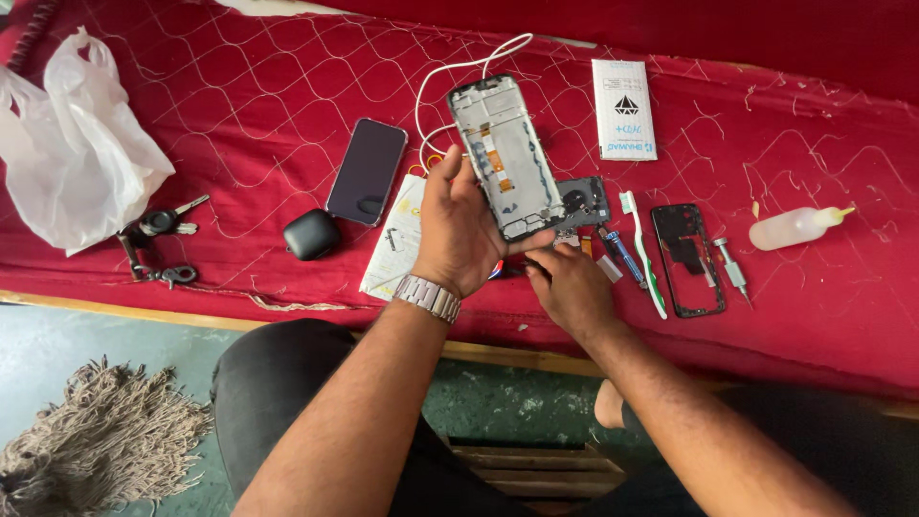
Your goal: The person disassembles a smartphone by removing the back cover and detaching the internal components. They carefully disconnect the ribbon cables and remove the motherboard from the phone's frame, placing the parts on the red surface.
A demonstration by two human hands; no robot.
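Observation:
My left hand [458, 230] holds an opened phone frame [505, 158] up over the red quilted surface [239, 115], its inner side with orange flex strips facing me. A metal watch sits on that wrist. My right hand [567, 282] is just below the frame's lower end, fingers pinched together near its bottom edge; whether something small is between them is hidden. A dark phone part [586, 199] lies right behind the frame.
An intact phone [367, 170], a dark earbud case [311, 235], keys [158, 230], a white plastic bag [72, 144], a white cable [459, 67], a white box [623, 108], a toothbrush [643, 251], a black back frame [687, 258], a screwdriver [732, 268], a squeeze bottle [795, 227].

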